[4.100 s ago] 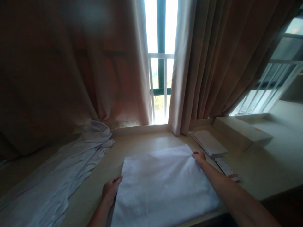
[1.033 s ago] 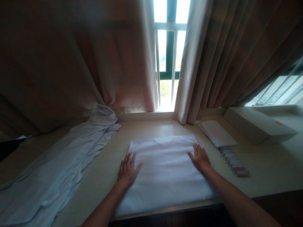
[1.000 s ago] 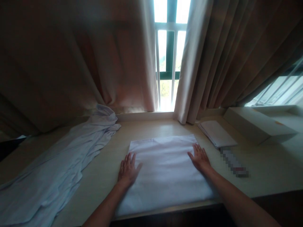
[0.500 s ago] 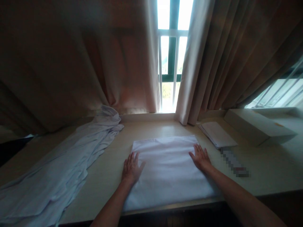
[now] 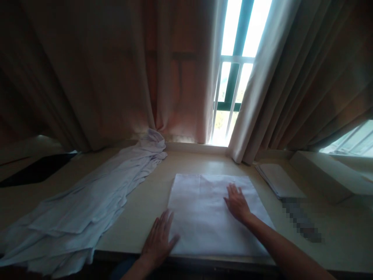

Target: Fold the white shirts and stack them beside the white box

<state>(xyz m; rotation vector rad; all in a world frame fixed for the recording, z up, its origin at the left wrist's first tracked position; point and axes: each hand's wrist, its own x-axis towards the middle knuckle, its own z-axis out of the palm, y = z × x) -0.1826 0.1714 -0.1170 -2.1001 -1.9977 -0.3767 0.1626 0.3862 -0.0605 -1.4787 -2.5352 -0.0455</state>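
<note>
A folded white cloth lies flat on the beige tabletop, close to its near edge. My right hand rests palm down on the cloth, right of its middle, fingers spread. My left hand lies flat at the cloth's near left corner, fingers apart, partly on the table. Neither hand holds anything.
A long pile of loose pale cloth stretches along the left of the table. A thin stack of white paper and a long white box sit at the right. Brown curtains hang behind, parted at a barred window.
My left hand slid back toward the near edge at the cloth's corner. My right hand moved inward onto the cloth. The view swung to the left.
</note>
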